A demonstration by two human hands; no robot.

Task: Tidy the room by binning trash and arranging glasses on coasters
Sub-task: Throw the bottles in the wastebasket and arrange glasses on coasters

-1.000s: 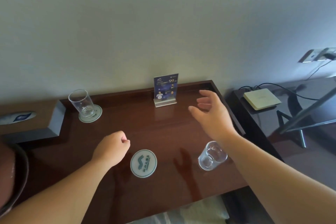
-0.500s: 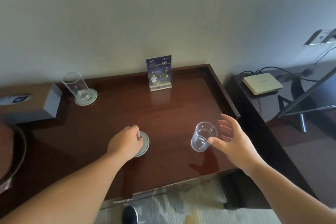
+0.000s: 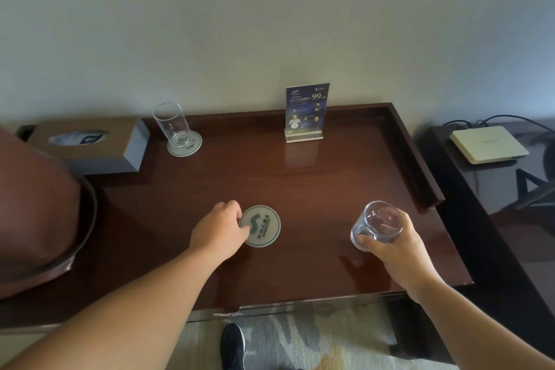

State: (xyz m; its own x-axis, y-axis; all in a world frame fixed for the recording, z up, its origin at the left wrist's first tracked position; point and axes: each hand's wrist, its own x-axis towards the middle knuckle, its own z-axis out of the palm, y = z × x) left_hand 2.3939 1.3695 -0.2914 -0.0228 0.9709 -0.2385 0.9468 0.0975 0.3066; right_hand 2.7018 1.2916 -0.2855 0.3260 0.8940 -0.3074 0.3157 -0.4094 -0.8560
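My left hand (image 3: 217,230) pinching the left edge of a coaster (image 3: 264,227) lying flat mid-tabletop (image 3: 315,186), my right hand (image 3: 396,246) wrapped round a clear glass (image 3: 377,224) front right, well apart from it, second glass (image 3: 172,125) upright on second coaster (image 3: 186,146) back left, sign (image 3: 306,111) behind.

Coaster (image 3: 264,227) flat on tabletop (image 3: 315,183), left hand (image 3: 217,233) pinching its left edge. Glass (image 3: 377,224) in right hand (image 3: 396,246), well right of coaster. Behind left hand, at back edge: second glass (image 3: 172,125) standing on second coaster (image 3: 192,147), tissue box (image 3: 90,144) just left of it. Card stand (image 3: 306,112) far behind, between both hands. Flat box (image 3: 488,144) behind-right of right hand, off the tabletop.
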